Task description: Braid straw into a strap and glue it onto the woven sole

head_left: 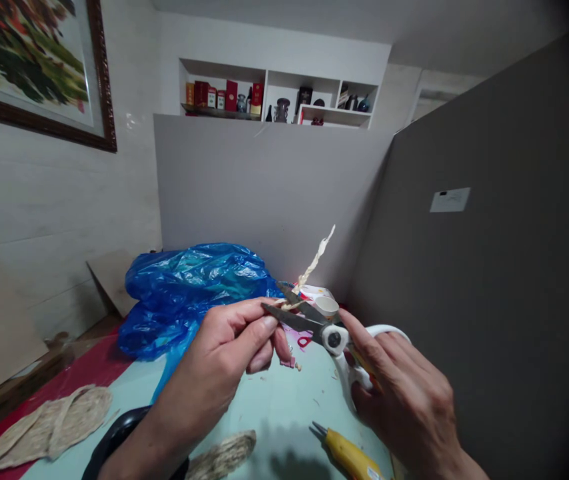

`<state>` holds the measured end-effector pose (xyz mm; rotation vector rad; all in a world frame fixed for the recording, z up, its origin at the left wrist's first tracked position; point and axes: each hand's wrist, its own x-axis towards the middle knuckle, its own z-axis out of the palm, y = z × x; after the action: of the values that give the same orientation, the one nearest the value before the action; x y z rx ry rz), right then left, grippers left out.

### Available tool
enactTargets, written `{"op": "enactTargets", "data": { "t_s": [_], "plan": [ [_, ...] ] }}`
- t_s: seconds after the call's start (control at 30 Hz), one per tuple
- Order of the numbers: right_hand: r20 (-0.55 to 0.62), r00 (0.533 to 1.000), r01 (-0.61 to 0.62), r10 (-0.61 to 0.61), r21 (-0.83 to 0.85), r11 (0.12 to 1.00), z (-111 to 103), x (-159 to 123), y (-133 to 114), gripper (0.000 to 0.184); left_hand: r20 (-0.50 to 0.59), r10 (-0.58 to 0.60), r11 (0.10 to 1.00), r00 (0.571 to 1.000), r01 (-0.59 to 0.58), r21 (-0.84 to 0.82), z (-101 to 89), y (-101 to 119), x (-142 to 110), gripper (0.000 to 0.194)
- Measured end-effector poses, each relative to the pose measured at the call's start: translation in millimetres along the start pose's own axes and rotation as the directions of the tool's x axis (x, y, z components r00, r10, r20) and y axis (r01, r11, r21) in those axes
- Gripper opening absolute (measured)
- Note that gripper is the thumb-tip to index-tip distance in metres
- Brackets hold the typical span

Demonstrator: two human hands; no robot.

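Between thumb and fingers, my left hand [241,343] pinches a pale twisted fibre strand [314,263], whose free end sticks up to the right. My right hand [399,380] grips white-handled scissors [335,339] by the loops. The dark blades are apart, one on either side of the strand's lower part, close to my left fingertips. Below my right hand lies a yellow glue gun [351,453], its tip pointing left.
A crumpled blue plastic bag [199,280] fills the table's back left. A woven straw sole-shaped piece [54,423] lies front left, near a black rounded object [114,443] and another fibre piece [224,457]. A white cup [327,307] stands behind the scissors. Grey partitions [269,193] enclose the table.
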<state>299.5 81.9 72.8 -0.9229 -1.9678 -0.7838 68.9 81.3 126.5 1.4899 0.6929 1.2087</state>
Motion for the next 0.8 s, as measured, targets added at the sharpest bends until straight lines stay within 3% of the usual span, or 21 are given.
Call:
{"op": "enactTargets", "data": {
  "t_s": [0.17,0.27,0.47,0.63,0.8],
  "plan": [
    [-0.030,0.999,0.014,-0.014,-0.014,1.000,-1,0,-2,0.052,0.056,-0.032,0.974,0.998,0.044,-0.222,3.8,5,1,0.024],
    [-0.029,1.000,0.007,-0.007,-0.013,1.000,-2,-1,-1,0.054,0.076,-0.053,0.962,0.996,0.071,-0.263,4.7,6,0,0.025],
    [-0.025,0.999,-0.028,0.029,0.045,0.999,-1,-5,0,0.047,0.049,-0.052,0.985,0.997,0.060,-0.162,2.9,2,2,0.028],
    [-0.009,0.982,-0.181,0.189,0.243,0.953,-6,2,-3,0.038,-0.008,-0.016,0.997,1.000,0.015,-0.081,1.3,-6,4,0.019],
    [0.018,0.991,-0.136,0.135,0.172,0.976,-9,4,0,0.052,-0.080,0.009,1.000,0.997,-0.008,0.009,-0.5,-5,2,0.020]
  ]
}}
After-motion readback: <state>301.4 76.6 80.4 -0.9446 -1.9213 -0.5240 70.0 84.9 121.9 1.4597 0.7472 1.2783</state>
